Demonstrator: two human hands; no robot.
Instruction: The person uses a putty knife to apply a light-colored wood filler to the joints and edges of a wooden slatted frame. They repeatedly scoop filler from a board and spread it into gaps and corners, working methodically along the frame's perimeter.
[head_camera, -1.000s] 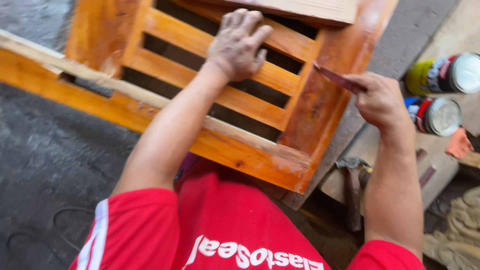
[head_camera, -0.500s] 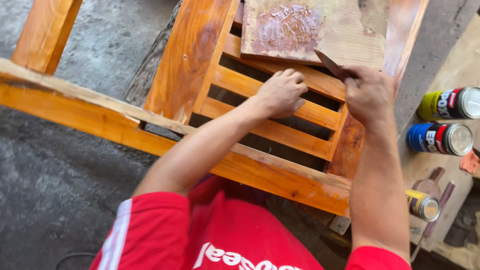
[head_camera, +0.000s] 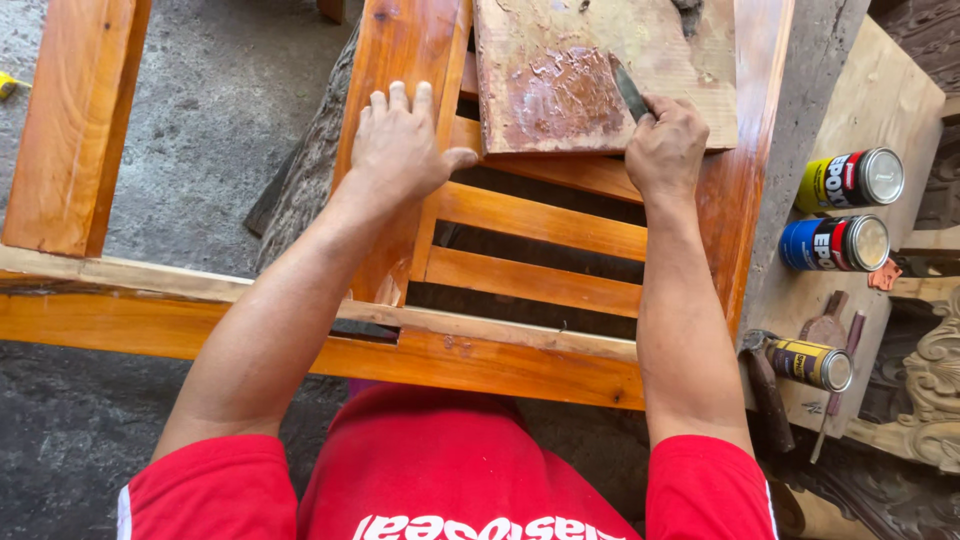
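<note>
Left hand shifted to rail — scraper blade half-hidden.

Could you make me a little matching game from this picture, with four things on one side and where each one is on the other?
Things:
1. left hand
2. right hand
3. yellow can
4. blue can

Places:
A. lying on the bench, nearer the person
B. flat on the orange wooden frame
C. holding a scraper blade on the smeared board
D. lying on the bench, farther from the person

Pairs: 1-B, 2-C, 3-D, 4-A
</note>
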